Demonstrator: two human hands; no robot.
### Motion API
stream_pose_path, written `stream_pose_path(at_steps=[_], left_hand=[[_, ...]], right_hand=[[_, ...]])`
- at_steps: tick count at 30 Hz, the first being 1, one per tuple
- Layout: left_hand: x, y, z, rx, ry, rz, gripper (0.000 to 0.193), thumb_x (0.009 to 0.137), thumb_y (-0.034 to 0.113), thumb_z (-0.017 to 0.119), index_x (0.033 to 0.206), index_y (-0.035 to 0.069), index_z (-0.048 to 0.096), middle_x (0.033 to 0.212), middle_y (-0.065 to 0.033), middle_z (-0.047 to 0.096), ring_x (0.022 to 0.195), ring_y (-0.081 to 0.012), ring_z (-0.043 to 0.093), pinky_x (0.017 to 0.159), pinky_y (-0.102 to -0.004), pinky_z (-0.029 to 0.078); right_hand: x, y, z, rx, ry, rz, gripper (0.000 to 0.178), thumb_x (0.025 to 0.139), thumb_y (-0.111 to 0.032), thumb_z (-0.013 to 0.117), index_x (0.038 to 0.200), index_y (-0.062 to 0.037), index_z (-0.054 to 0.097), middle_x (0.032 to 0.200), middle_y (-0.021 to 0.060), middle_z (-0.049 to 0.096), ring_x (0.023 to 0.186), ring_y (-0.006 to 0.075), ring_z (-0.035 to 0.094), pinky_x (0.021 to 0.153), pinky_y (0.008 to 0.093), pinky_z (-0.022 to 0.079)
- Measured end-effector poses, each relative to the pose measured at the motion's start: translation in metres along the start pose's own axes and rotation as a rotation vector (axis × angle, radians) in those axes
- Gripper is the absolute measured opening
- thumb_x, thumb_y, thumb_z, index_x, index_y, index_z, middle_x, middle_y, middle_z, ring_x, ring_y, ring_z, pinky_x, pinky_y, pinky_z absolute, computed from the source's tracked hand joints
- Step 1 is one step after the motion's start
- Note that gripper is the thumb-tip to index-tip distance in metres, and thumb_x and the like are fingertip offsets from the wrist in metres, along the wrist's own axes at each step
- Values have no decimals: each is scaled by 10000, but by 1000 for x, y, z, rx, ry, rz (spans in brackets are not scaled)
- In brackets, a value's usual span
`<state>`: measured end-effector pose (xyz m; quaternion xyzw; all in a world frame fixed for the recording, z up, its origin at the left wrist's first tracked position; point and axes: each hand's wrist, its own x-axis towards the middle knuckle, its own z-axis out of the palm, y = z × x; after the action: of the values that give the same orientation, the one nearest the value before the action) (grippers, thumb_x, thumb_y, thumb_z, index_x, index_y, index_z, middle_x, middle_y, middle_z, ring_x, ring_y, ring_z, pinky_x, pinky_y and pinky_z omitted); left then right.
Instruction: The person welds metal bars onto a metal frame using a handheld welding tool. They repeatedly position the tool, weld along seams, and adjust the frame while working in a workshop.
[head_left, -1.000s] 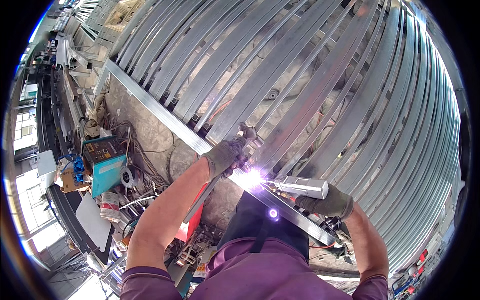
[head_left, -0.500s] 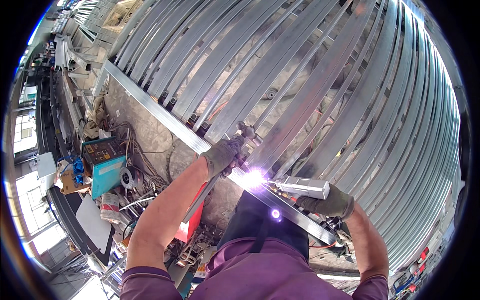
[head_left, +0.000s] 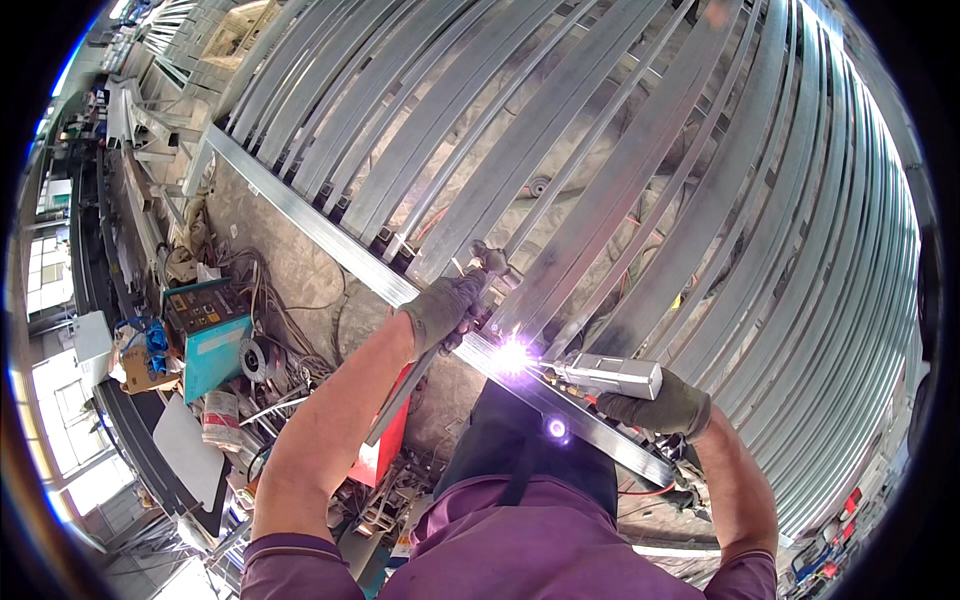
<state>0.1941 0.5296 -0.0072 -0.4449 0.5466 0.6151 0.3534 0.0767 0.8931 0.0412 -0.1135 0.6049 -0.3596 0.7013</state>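
My right hand, in a dark work glove, is closed round a silver, boxy welding torch. At the torch's tip a white-violet weld glare with sparks lights the long metal rail, hiding the joint beneath. My left hand, also gloved, grips a hammer. Its dark head sits just above the flat bars, and its long grey handle runs down past my wrist. Beyond both hands, many flat steel bars lie side by side, their near ends meeting the rail.
To the left stand a teal machine with a control panel, a wire spool and tangled cables. A red box is below my left forearm, with scrap metal around it. A small round object lies on the floor between the bars.
The weld glare and torch have shifted very slightly right, and sparks now spray upward. My left hand with the hammer stays nearly in place.
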Motion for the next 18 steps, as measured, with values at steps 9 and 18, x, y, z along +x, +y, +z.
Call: stream_pose_path(at_steps=[9, 18], left_hand=[[-1, 2, 1, -24, 7, -16, 625, 1146, 684, 499, 879, 129, 601, 603, 33, 493, 476, -116, 454, 455, -323, 397], [-1, 3, 1, -14, 4, -43, 647, 1131, 709, 508, 909, 109, 604, 597, 24, 496, 463, -123, 465, 430, -320, 387]], right_hand=[[-3, 7, 1, -7, 41, -51, 556, 1040, -252, 847, 1531, -72, 660, 1424, 81, 777, 1296, 164, 728, 1123, 315, 588], [-11, 25, 5, 50, 83, -83, 529, 1015, -208, 879, 1490, -60, 701, 1342, 72, 808, 1198, 127, 730, 1041, 308, 594]])
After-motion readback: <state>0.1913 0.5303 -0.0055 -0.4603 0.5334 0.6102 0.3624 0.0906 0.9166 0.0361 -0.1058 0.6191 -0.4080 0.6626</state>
